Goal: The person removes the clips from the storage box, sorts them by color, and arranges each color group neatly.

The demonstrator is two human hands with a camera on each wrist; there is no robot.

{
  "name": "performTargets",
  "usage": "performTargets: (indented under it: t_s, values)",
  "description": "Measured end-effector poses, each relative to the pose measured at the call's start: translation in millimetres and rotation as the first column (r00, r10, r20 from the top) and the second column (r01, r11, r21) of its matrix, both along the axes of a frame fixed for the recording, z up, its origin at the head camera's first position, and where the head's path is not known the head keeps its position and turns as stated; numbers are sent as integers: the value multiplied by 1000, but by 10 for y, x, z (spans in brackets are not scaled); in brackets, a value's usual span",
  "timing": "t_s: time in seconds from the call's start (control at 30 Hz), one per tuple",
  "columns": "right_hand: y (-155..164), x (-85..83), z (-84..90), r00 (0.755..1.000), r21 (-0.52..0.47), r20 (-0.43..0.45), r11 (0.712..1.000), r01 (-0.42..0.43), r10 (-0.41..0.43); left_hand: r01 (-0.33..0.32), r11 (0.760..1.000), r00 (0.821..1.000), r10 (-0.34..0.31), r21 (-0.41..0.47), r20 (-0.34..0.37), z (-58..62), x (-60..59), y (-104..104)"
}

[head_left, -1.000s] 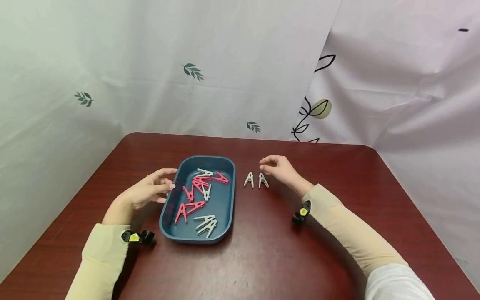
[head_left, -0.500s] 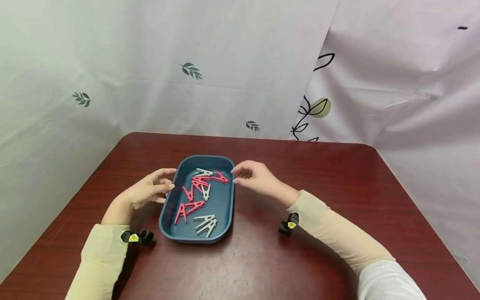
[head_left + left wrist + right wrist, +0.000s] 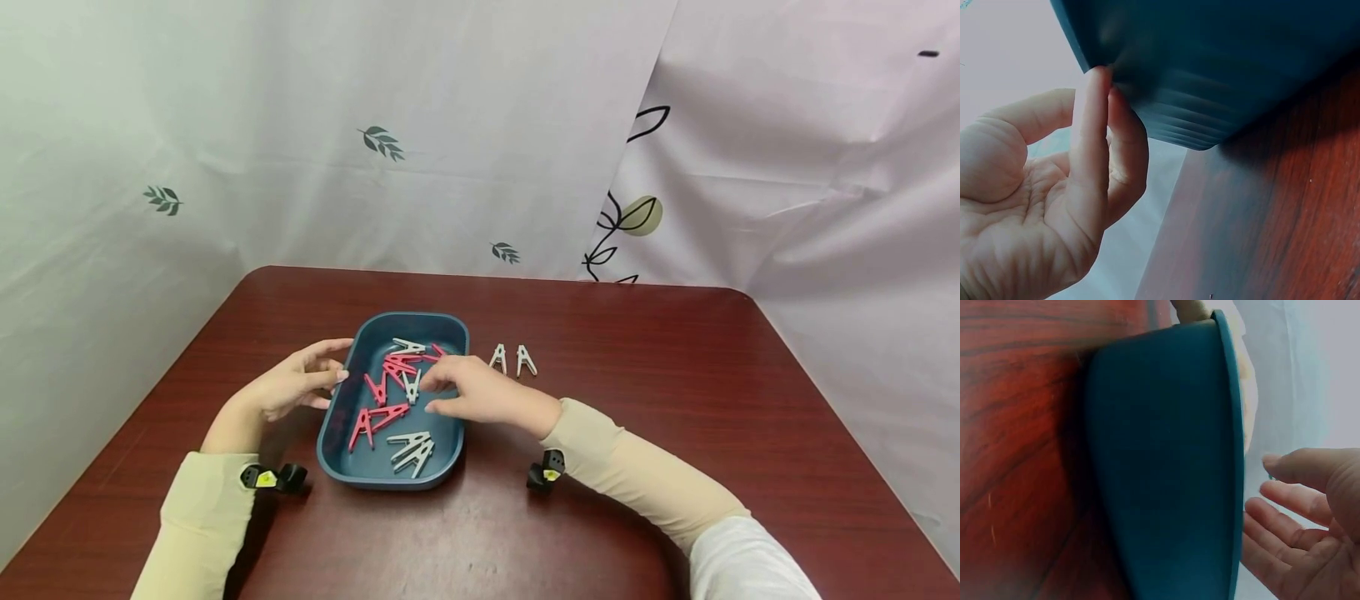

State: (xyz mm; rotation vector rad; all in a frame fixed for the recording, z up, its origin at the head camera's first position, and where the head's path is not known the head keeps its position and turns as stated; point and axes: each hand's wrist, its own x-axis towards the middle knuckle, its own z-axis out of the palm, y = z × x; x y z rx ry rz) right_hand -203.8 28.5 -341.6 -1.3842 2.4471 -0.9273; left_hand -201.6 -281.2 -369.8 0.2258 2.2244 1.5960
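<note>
A dark blue tray (image 3: 375,483) stands left of centre on the table, with several red clothespins (image 3: 389,414) and several whitish clothespins (image 3: 410,451) lying inside. My left hand (image 3: 288,385) holds its left side, thumb at the rim; in the left wrist view its fingers (image 3: 1090,131) press the outer wall. Over the tray's right side reaches my right hand (image 3: 487,392), thumb and fingers apart with nothing between them. Its fingertips are close to a whitish clothespin (image 3: 412,388) and overlap a red clothespin (image 3: 437,351) behind. In the right wrist view, the fingers (image 3: 1291,534) are spread beyond the rim.
Two whitish clothespins (image 3: 512,361) stand apart side by side on the brown table (image 3: 637,358), right of the tray. A pale curtain (image 3: 480,150) with leaf prints hangs behind the table. Both wrists wear black camera bands.
My right hand has moved left and nearer, from above the two whitish clothespins on the table to over the tray; that pair shows again after being covered. My left hand stays at the tray.
</note>
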Motion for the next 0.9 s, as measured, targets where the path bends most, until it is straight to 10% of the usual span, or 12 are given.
performTargets:
  t_s: [0.9]
  values:
    - [-451,126,-125,977,492,-157,869,-46,141,7,1000,1000,-7,-8,1,31,17,5]
